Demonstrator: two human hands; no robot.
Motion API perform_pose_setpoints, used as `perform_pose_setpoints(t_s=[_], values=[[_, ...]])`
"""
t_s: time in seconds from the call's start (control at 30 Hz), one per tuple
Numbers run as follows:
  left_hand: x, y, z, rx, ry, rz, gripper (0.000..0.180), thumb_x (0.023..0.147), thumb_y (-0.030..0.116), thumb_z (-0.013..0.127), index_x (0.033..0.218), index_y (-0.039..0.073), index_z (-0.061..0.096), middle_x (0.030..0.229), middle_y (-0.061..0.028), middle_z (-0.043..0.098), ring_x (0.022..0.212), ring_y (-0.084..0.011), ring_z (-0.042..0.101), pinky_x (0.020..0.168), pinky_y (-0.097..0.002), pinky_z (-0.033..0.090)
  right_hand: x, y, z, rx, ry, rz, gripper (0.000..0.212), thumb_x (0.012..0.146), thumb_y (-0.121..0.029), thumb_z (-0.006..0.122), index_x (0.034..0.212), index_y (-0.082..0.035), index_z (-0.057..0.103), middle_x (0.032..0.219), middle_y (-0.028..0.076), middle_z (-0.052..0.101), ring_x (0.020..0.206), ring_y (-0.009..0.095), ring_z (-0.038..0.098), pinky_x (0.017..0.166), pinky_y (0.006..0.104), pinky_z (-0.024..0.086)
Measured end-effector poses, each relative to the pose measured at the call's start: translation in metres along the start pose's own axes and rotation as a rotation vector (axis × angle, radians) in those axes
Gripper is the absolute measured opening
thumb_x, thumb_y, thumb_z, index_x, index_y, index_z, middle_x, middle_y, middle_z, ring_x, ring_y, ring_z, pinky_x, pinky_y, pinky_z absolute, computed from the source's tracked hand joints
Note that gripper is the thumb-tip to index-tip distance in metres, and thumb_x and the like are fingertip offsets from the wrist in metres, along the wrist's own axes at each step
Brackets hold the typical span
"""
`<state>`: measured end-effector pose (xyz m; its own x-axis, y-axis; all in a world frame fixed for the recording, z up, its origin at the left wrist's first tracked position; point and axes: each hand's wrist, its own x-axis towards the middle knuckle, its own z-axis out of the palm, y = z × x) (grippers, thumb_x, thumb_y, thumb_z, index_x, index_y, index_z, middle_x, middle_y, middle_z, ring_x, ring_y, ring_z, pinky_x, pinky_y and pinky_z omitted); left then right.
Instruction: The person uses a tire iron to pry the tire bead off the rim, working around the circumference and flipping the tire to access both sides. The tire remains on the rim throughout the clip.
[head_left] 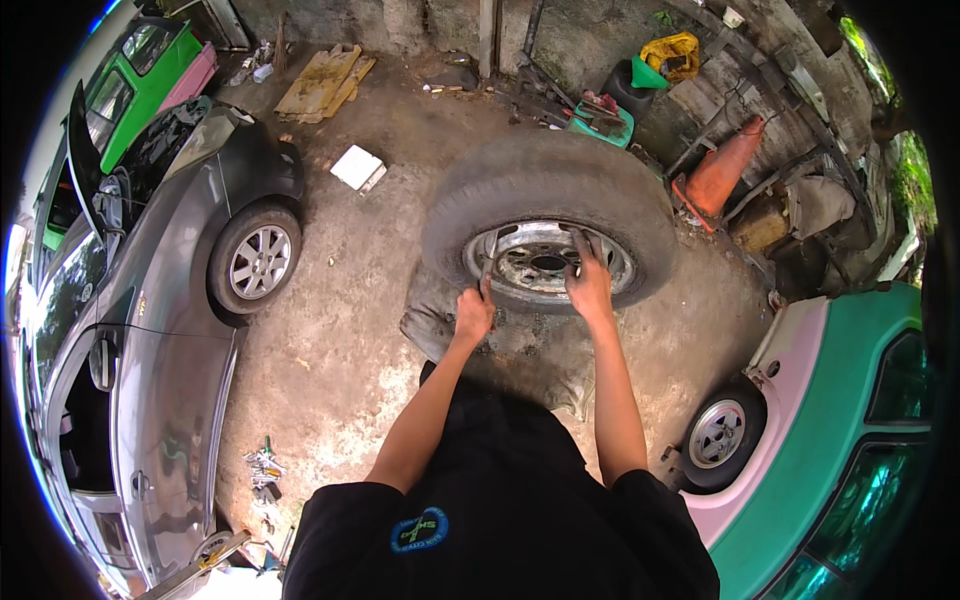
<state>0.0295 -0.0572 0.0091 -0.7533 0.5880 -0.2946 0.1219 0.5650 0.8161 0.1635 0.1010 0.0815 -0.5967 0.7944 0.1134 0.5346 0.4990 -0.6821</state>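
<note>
A tyred wheel point(548, 200), likely heavy, stiff and best held by its metal rim point(540, 294), sits before a person whose left hand point(474, 312) half-curls and right hand point(590, 283) extends its fingers there, neither's grip discernible.

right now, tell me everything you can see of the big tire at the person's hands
The big tire is thick, dark grey and dusty, apparently rubber. It is fitted around a dirty, silvery, seemingly metal rim with a dark round opening at its centre. The rim side faces the person. The right hand reaches its fingers over the rim's right half; the left hand is at the near left edge, contact unclear. What supports the tire is also unclear.
</note>
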Motion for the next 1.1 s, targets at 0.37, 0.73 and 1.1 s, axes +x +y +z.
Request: perform_pose_setpoints(t_s=[0.37, 0.73, 1.1], values=[[0.007, -0.086, 0.031, -0.052, -0.241, -0.380, 0.064, 0.098, 0.049, 0.046, 0.093, -0.012, 0.063, 0.091, -0.0334, 0.064, 0.104, -0.0435, 0.062, 0.071, -0.0455, 0.054, -0.008, 0.009, 0.004, 0.010, 0.102, -0.114, 0.058, 0.076, 0.001, 0.057, 0.133, -0.003, 0.051, 0.139, 0.023, 0.045, 0.120, 0.044, 0.050, 0.098, 0.0451, 0.044], [0.007, -0.122, 0.071, -0.295, -0.414, -0.486, 0.053, 0.095, 0.041, 0.056, 0.090, -0.011, 0.064, 0.081, -0.0239, 0.065, 0.079, -0.0291, 0.070, 0.055, -0.0457, 0.053, -0.012, 0.010, -0.001, -0.032, 0.033, -0.009, 0.062, 0.077, -0.001, 0.058, 0.137, -0.006, 0.045, 0.144, 0.024, 0.040, 0.122, 0.045, 0.048, 0.099, 0.0461, 0.045], [-0.018, -0.096, 0.043, -0.018, 0.043, -0.374, 0.048, 0.095, 0.034, 0.053, 0.083, -0.010, 0.066, 0.085, -0.0323, 0.065, 0.087, -0.0458, 0.065, 0.077, -0.0499, 0.051, -0.011, 0.003, 0.001, -0.057, 0.090, -0.028, 0.062, 0.076, -0.001, 0.060, 0.135, -0.007, 0.043, 0.142, 0.024, 0.041, 0.117, 0.046, 0.051, 0.097, 0.0489, 0.046]])
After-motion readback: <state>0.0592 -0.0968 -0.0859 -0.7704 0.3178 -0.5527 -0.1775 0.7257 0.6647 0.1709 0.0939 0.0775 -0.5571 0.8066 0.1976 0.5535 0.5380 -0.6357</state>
